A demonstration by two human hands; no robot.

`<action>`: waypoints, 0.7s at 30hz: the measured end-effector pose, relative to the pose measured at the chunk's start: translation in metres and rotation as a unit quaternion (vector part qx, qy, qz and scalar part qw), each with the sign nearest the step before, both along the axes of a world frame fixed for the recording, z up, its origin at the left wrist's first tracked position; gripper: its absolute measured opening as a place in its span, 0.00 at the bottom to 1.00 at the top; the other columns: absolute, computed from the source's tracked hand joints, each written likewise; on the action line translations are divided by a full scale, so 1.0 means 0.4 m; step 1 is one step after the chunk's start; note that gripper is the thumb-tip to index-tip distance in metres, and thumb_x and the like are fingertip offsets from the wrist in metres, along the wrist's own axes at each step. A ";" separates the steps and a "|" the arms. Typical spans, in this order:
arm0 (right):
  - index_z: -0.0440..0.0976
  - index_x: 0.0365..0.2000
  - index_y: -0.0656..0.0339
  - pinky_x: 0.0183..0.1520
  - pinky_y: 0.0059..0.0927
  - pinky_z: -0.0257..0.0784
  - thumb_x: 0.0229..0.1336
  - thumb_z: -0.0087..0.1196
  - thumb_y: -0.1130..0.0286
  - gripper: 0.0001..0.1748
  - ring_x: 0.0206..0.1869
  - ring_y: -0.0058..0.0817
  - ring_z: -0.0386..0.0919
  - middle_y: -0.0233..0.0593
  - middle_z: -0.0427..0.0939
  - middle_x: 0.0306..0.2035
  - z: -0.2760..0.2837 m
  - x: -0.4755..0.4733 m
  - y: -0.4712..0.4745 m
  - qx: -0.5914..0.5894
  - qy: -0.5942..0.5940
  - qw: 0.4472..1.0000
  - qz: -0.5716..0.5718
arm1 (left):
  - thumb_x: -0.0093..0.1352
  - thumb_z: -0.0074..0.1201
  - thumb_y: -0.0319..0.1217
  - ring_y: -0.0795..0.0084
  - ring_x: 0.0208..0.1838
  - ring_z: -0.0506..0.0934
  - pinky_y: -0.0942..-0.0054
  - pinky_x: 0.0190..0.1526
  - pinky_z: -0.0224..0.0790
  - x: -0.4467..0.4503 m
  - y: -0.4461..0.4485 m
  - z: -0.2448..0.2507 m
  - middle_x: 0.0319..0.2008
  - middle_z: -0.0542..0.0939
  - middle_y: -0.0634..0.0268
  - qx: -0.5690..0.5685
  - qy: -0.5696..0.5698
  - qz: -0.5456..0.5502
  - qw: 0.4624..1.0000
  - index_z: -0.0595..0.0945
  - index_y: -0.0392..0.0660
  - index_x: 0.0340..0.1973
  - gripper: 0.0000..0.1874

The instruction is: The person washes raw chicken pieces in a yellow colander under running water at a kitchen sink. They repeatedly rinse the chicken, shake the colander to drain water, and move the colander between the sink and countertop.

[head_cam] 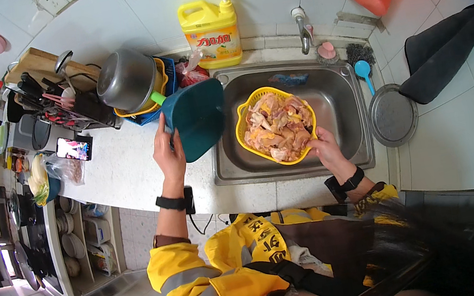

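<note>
My left hand (169,153) holds a dark teal plastic basin (197,119) by its near left rim. The basin is tilted on its side over the counter, left of the sink, and its inside looks bare. My right hand (323,146) grips the lower right rim of a yellow plastic basket (243,144). Raw cut chicken pieces (278,126) fill the basket, which is in or just over the stainless steel sink (343,129). The tap (303,34) is on the wall behind the sink. Whether the basket touches the sink's bottom, I cannot tell.
A yellow detergent jug (213,33) stands behind the sink. Left of it are a metal pot (127,79) on stacked baskets, a utensil rack (82,108) and a phone (74,148). A round metal lid (393,115) and a blue spoon (363,71) lie to the right.
</note>
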State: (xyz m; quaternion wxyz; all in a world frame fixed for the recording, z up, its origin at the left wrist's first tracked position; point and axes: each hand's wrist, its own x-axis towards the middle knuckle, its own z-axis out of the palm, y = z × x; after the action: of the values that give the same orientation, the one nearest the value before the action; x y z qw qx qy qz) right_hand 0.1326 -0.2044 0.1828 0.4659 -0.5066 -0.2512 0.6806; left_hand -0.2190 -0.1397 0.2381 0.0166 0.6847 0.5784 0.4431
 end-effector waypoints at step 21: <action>0.62 0.24 0.63 0.28 0.26 0.75 0.42 0.46 0.84 0.07 0.30 0.26 0.73 0.36 0.69 0.29 0.053 -0.296 0.083 -0.002 -0.014 0.981 0.192 | 0.68 0.38 0.44 0.86 0.26 0.62 0.84 0.27 0.59 -0.169 -0.098 -0.111 0.23 0.64 0.77 -0.490 -0.419 -0.076 0.761 0.71 0.50 0.29 0.13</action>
State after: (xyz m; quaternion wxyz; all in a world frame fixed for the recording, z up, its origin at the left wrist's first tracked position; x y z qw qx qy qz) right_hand 0.0141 -0.1711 0.2039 0.3219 -0.4594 -0.3495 0.7504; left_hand -0.2866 -0.1787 0.1939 0.6241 0.3711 0.5982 0.3390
